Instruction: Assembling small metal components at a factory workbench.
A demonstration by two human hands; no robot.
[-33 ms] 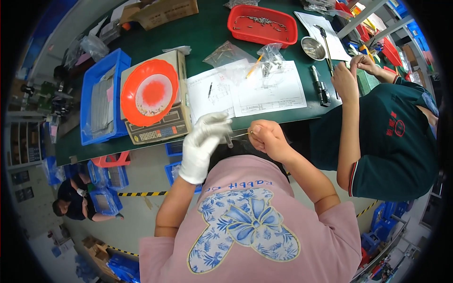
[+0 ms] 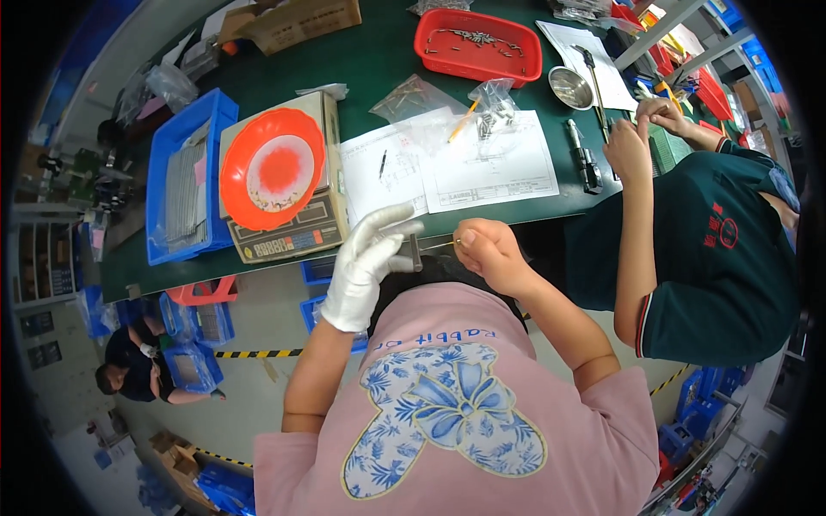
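My left hand [image 2: 366,262], in a white glove, holds a small dark grey metal bar [image 2: 416,253] at its fingertips, just off the table's front edge. The bar stands roughly upright, with part of it behind the gloved fingers. Bare and closed, my right hand [image 2: 490,254] pinches a thin brass-coloured rod [image 2: 447,244] between thumb and forefinger. The rod's free end points left and reaches close to the bar; whether they touch, I cannot tell. Beyond my hands, drawing sheets [image 2: 490,172] lie on the green table [image 2: 370,82].
An orange dish [image 2: 308,168] sits on a scale [image 2: 297,236], beside a blue bin [image 2: 155,215] of grey strips. Farther back are a red tray [image 2: 430,64] of small metal parts and a steel bowl [image 2: 570,89]. A co-worker [image 2: 723,258] handles something at right.
The grey bar has turned to show its long side more clearly, and my left fingers have spread a little. My right hand has stayed almost in place.
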